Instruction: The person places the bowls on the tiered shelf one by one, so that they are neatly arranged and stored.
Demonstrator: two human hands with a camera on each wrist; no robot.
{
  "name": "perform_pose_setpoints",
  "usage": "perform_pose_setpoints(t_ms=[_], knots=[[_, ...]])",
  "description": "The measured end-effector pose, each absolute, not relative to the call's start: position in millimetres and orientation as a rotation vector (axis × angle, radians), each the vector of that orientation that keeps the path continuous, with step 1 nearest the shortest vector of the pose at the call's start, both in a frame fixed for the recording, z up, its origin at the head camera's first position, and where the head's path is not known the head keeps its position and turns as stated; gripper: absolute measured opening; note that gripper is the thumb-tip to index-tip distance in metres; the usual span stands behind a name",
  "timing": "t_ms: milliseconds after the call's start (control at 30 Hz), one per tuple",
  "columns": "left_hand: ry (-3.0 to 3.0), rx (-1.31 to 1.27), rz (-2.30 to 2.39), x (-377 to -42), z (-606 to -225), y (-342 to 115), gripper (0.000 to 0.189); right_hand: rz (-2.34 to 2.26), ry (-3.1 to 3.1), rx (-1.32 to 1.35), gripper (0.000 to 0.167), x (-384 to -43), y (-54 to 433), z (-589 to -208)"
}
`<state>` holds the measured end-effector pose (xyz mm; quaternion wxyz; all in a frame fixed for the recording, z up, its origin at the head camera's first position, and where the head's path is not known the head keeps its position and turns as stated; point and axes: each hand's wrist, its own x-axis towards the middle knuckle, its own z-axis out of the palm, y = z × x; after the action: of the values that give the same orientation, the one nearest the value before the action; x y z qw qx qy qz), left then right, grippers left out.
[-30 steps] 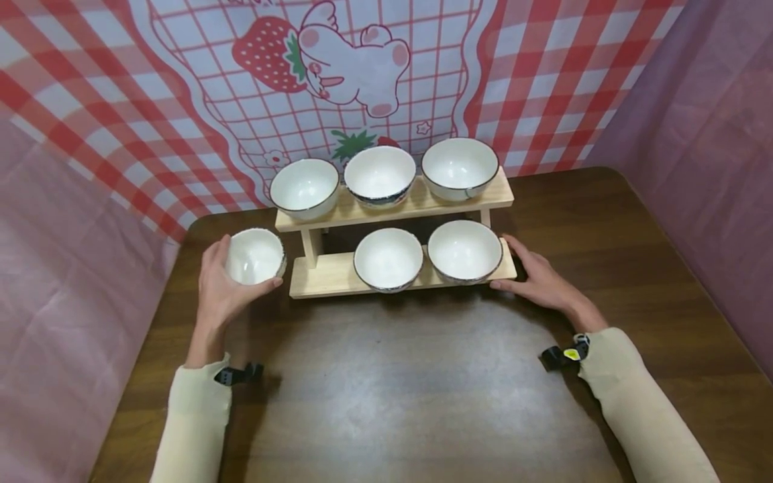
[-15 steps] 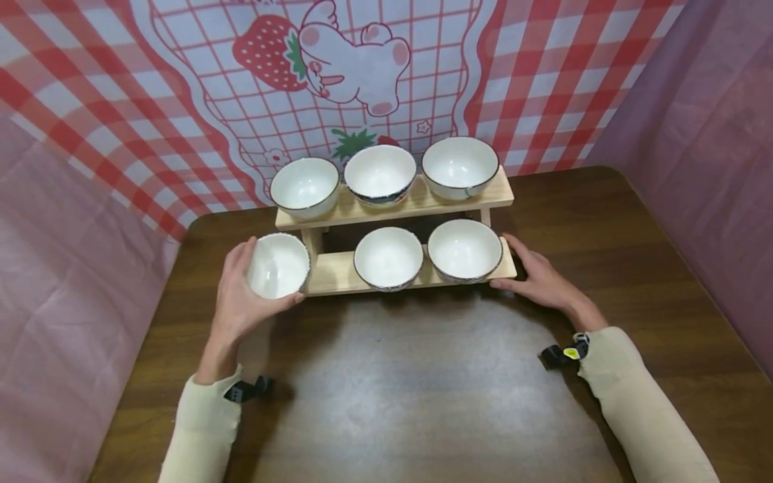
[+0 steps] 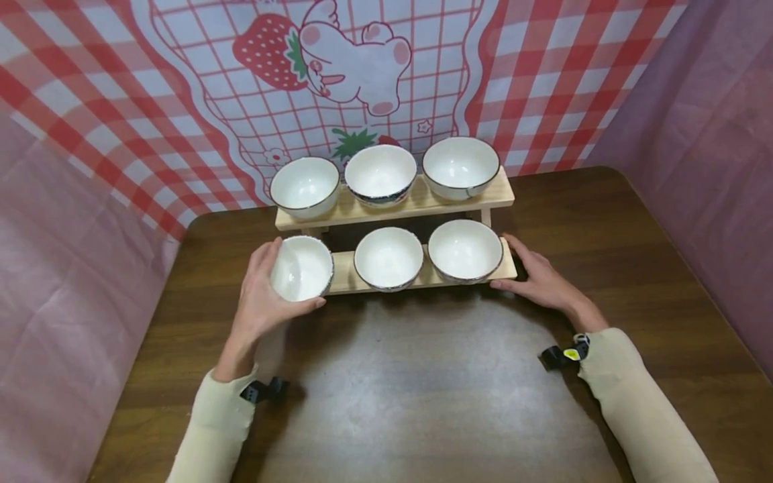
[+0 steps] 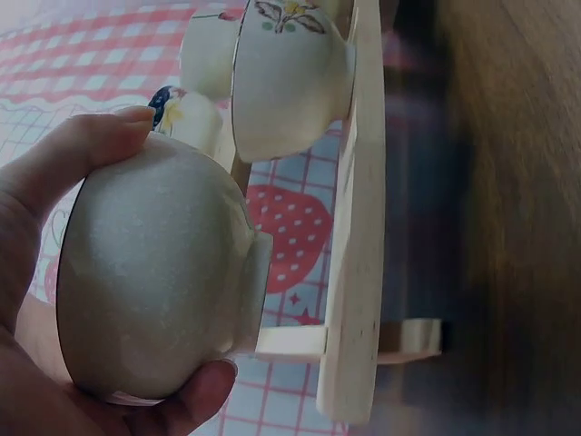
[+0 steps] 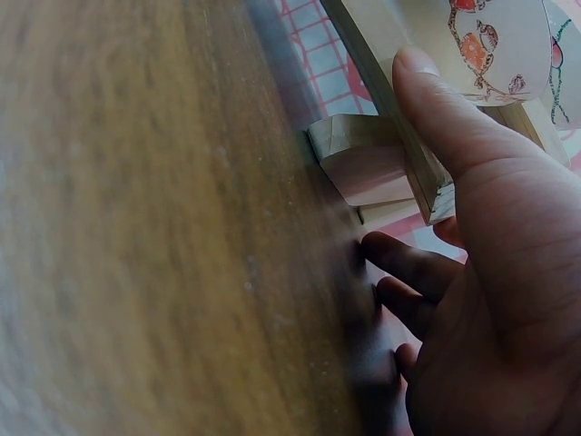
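My left hand (image 3: 260, 302) grips a white bowl (image 3: 302, 268) by its sides, thumb at the front and fingers behind. This bowl overlaps the left end of the lower tier of a two-tier wooden display stand (image 3: 345, 274). In the left wrist view a gap shows between the bowl's foot (image 4: 257, 291) and the board (image 4: 354, 272). My right hand (image 3: 537, 278) holds the right end of the lower board, its thumb (image 5: 419, 77) along the front edge. On that tier stand a middle bowl (image 3: 388, 258) and a right-hand bowl (image 3: 465, 249).
Three more bowls line the upper tier: left (image 3: 304, 188), middle (image 3: 380, 173) and right (image 3: 461, 165). Behind the stand hangs a red-and-white checked cloth (image 3: 531, 80). The brown wooden table (image 3: 386, 389) stretches in front, with pink cloth (image 3: 60, 302) at the sides.
My left hand has carried its bowl rightward, from beside the stand to over the left end of the lower tier. The right hand has stayed at the board's end.
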<state>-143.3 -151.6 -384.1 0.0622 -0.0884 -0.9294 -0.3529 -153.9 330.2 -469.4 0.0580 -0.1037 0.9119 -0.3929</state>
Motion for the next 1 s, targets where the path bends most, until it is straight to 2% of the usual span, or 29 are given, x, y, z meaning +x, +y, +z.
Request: perform_pose_setpoints(t_ms=[1000], knots=[[-2.832,-0.267,-1.095,-166,-398,-137,0.117,-1.173,2.764,-0.303,0.099,-154,332,-471]])
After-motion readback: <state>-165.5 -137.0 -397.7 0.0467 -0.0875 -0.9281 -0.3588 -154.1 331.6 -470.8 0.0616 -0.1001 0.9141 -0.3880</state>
